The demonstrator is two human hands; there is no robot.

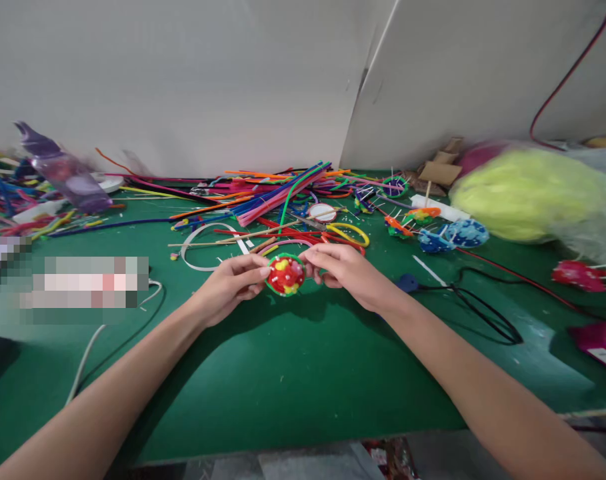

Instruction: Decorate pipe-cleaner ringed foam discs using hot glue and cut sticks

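Between my two hands is a small round pipe-cleaner ornament (287,276), red with yellow and pink patches, white dots and a green rim. My left hand (237,280) pinches its left edge between thumb and fingers. The upper right edge is gripped by the fingertips of my right hand (337,270), its other fingers curled. The ornament is held up over the green table (293,380), its dotted face toward me. Just beyond my hands lie red pipe cleaners (303,232), a yellow loop (350,233) and a white strip ring (185,250).
A heap of coloured pipe cleaners (283,193) lies along the wall. A purple bottle (67,173) leans at the left. To the right are blue ornaments (453,235), a black cable (487,320), a yellow-green bag (527,193) and a magenta object (600,343).
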